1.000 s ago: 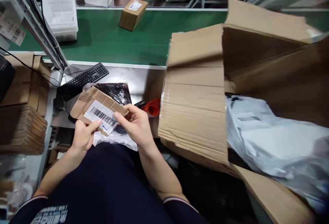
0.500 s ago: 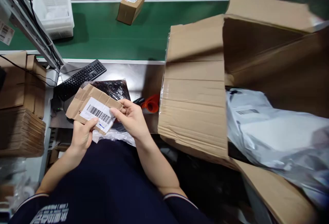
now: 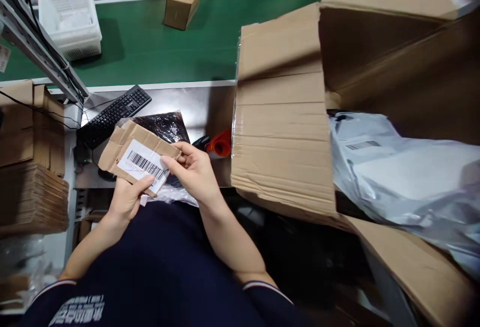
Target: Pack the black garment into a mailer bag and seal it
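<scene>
Both hands hold a piece of brown cardboard (image 3: 118, 139) with a white barcode label (image 3: 137, 159) facing up. My left hand (image 3: 127, 199) grips its lower edge, the thumb lying on the label. At the right end my right hand (image 3: 191, 172) pinches it between thumb and fingers. Just behind the cardboard, a dark item in clear plastic wrap (image 3: 165, 124) lies on the metal table. More crumpled clear plastic (image 3: 172, 194) shows below the hands, against my shirt.
A large open carton (image 3: 281, 117) holding a grey plastic bag (image 3: 397, 167) stands at the right. A keyboard (image 3: 116, 114) and an orange roll (image 3: 219, 143) are on the table. Behind runs a green conveyor (image 3: 135, 42) with a small box (image 3: 183, 4) and white basket (image 3: 69, 22). Flattened cardboard (image 3: 35, 197) is stacked left.
The left thumb has slid rightward over the label, covering more of its lower part. Both hands keep hold of the cardboard. The whole view has shifted slightly.
</scene>
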`<action>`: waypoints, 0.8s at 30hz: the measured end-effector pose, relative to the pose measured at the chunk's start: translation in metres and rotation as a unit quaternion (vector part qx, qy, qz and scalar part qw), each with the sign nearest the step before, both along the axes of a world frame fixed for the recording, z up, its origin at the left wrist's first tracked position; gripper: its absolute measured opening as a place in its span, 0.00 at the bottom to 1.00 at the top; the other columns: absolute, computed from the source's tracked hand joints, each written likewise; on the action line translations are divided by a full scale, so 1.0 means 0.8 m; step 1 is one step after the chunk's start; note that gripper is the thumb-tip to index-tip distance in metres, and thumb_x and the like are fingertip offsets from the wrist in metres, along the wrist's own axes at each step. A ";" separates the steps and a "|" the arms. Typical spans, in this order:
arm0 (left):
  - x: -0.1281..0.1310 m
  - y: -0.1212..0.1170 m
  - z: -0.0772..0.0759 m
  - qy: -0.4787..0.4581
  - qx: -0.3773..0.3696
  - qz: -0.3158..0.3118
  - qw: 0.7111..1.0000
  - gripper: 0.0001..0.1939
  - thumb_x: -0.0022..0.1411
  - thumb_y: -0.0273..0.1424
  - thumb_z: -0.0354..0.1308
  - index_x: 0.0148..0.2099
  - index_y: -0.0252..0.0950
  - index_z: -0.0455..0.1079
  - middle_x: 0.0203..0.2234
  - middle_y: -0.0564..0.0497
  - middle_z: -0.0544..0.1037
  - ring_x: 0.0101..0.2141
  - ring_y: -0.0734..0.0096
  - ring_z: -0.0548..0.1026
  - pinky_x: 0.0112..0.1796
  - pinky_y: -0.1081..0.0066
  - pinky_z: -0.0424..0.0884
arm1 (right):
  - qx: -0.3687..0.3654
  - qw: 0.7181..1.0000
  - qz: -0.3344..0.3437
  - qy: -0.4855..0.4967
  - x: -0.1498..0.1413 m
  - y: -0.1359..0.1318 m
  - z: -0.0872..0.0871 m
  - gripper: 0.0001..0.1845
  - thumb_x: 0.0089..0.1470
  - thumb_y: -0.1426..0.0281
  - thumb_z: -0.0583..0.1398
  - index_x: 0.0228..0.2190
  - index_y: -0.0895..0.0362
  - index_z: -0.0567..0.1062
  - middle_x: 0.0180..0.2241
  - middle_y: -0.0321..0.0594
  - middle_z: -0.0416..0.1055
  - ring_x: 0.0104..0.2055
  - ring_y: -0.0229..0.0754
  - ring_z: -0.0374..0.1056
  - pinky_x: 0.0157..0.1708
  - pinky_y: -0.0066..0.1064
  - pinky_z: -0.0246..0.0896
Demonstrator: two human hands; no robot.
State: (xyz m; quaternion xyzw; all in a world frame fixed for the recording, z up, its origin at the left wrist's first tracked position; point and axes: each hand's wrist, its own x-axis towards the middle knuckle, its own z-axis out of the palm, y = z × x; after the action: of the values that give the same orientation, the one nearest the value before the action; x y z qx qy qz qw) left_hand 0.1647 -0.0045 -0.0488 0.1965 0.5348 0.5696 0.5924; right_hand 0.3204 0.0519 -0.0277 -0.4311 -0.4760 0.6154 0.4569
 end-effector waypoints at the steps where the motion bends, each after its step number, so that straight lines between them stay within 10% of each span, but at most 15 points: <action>1: 0.000 -0.001 -0.002 0.005 0.003 0.002 1.000 0.30 0.43 0.36 0.82 0.49 0.38 0.81 0.42 0.46 0.88 0.42 0.55 0.86 0.37 0.65 0.85 | 0.004 1.000 -0.005 -0.005 0.001 -0.002 0.001 0.21 0.53 0.51 0.73 0.37 0.54 0.79 0.29 0.34 0.74 0.28 0.38 0.68 0.30 0.30 0.67; 9: 0.000 -0.012 -0.012 0.084 0.069 0.017 0.994 0.21 0.51 0.33 0.80 0.47 0.34 0.82 0.42 0.44 0.87 0.50 0.56 0.84 0.57 0.59 0.79 | 0.028 0.999 -0.002 -0.043 0.010 -0.011 0.015 0.16 0.56 0.55 0.72 0.36 0.54 0.79 0.29 0.34 0.73 0.30 0.39 0.67 0.31 0.31 0.64; 16: 0.003 -0.013 -0.008 0.068 0.047 0.019 0.996 0.17 0.51 0.39 0.78 0.35 0.32 0.80 0.26 0.50 0.82 0.20 0.72 0.76 0.21 0.73 0.74 | 0.043 0.999 0.019 -0.025 0.003 -0.011 0.012 0.14 0.57 0.58 0.70 0.38 0.53 0.77 0.32 0.33 0.74 0.34 0.39 0.68 0.39 0.32 0.67; 24: -0.010 -0.019 -0.028 0.172 0.092 0.053 0.979 0.14 0.56 0.38 0.77 0.34 0.33 0.81 0.28 0.48 0.84 0.28 0.68 0.80 0.32 0.70 0.78 | -0.014 0.997 0.040 0.064 -0.011 -0.010 -0.006 0.25 0.50 0.53 0.75 0.42 0.52 0.75 0.34 0.34 0.76 0.35 0.39 0.70 0.39 0.31 0.68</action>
State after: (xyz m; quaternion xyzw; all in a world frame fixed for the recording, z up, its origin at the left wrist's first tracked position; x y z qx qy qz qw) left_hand 0.1570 -0.0198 -0.0713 0.3164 0.5841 0.6044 0.4397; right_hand 0.3119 0.0439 -0.0328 -0.3782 -0.4540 0.6661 0.4551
